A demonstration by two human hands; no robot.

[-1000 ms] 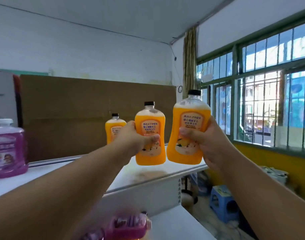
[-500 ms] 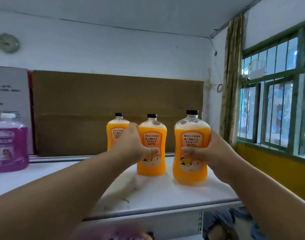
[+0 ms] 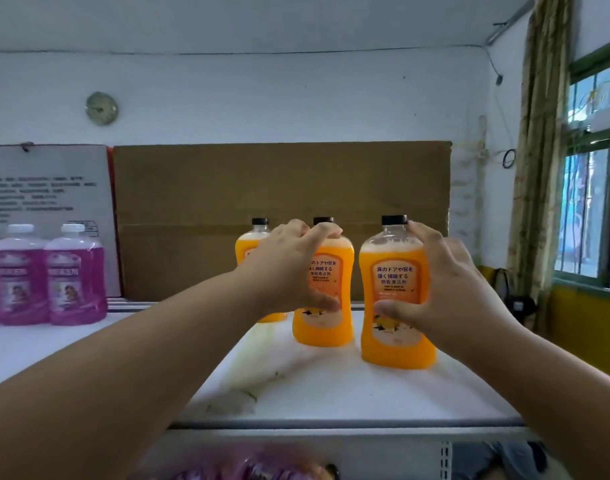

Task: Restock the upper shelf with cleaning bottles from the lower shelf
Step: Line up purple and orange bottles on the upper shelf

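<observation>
Your left hand (image 3: 289,268) covers most of the middle orange bottle (image 3: 326,306), hiding the left part of its label and most of its cap. Behind that hand, the rear orange bottle (image 3: 253,242) shows only its cap, shoulder and a sliver of base. Your right hand (image 3: 445,289) hides the right flank of the front orange bottle (image 3: 393,306). At the upper shelf's (image 3: 331,386) left end, the purple bottles (image 3: 47,275) run off the picture's edge. The text on the grey board (image 3: 47,202) is too small to read. Below the shelf's front edge, something pink (image 3: 248,467) is blurred and cut off.
</observation>
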